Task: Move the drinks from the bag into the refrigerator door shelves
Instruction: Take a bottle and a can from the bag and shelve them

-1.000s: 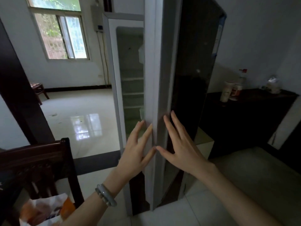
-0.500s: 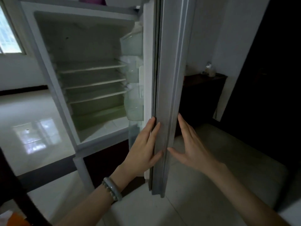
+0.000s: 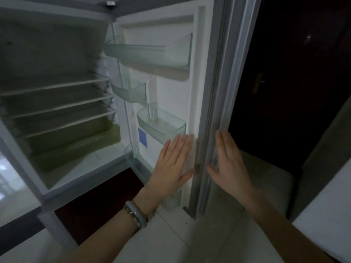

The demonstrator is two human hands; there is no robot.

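Open fridge door with bare clear door shelves; both flat hands straddle its edge, partly blocking the lower shelf.

The single head-worn camera looks forward and down from close range at the open refrigerator door, with the refrigerator interior to the left, a dark doorway far right and pale floor nearest.
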